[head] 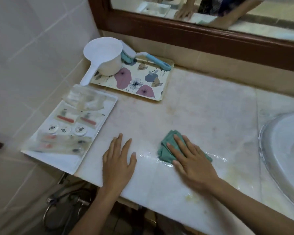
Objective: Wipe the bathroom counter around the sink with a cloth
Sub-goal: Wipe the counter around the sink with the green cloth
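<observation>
A folded teal cloth (166,146) lies on the pale marble counter (202,112), left of the sink (285,150). My right hand (192,161) lies flat on top of the cloth, fingers spread, pressing it onto the counter. A wet streak glistens on the stone beside and behind the cloth. My left hand (117,163) rests flat on the counter near its front edge, to the left of the cloth, holding nothing.
A white tray (64,161) of wrapped toiletries sits at the counter's left end. Behind it a floral tray (161,92) carries a white scoop (103,56) and a blue-handled brush (148,57). A wood-framed mirror (193,33) runs along the back wall.
</observation>
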The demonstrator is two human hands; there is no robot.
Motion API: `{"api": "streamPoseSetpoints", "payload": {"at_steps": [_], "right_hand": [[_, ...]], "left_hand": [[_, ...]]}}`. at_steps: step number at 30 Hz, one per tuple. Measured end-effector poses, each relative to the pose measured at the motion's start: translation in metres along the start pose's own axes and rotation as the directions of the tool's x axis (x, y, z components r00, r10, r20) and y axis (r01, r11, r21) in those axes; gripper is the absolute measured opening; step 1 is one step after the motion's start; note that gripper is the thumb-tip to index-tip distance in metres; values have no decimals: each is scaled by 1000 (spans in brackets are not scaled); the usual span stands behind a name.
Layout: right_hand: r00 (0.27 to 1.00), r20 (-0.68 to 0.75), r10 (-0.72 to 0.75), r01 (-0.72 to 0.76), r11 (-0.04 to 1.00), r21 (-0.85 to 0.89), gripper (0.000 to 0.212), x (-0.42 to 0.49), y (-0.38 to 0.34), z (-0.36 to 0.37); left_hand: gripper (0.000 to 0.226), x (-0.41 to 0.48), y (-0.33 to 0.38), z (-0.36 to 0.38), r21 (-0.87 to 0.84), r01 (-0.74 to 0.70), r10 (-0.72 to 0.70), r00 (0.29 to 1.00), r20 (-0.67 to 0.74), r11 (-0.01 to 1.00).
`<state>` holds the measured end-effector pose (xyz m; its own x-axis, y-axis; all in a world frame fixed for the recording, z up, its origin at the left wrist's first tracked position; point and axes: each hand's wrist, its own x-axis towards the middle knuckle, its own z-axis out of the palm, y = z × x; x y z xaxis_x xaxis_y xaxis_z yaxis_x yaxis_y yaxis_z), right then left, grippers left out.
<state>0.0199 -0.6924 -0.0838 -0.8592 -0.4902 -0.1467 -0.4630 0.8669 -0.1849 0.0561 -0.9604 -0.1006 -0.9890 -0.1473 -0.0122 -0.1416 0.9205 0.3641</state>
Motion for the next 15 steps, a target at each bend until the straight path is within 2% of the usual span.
{"api": "streamPoseSetpoints", "payload": {"at_steps": [2, 4, 6, 8, 10, 12, 15], "right_hand": [[998, -3, 67, -67, 998, -1, 56, 17, 24, -10], [980, -19, 200, -199, 979, 39, 58, 51, 31, -17], [941, -24, 339, -336, 939, 78, 56, 82, 18, -18], [909, -21, 417, -412, 904, 114, 56, 94, -8, -15], [943, -48, 328, -322, 941, 103, 57, 79, -41, -2], [990, -55, 133, -129, 989, 69, 57, 40, -61, 9], [996, -20, -85, 85, 996, 8, 55, -16, -32, 9]], "left_hand": [[59, 0, 0, 0, 14, 8, -8, 1000, -11, 1000], [58, 0, 1, -1, 17, 23, -22, 1000, -13, 1000], [57, 1, 3, -2, 9, 38, -37, 999, -25, 999], [56, 1, 5, -4, 6, 44, -44, 998, -37, 999], [56, 0, 5, -5, 9, 48, -48, 998, -40, 999], [56, 0, 5, -5, 9, 51, -50, 998, -43, 999], [56, 0, 4, -4, 14, 52, -51, 998, -47, 999]]}}
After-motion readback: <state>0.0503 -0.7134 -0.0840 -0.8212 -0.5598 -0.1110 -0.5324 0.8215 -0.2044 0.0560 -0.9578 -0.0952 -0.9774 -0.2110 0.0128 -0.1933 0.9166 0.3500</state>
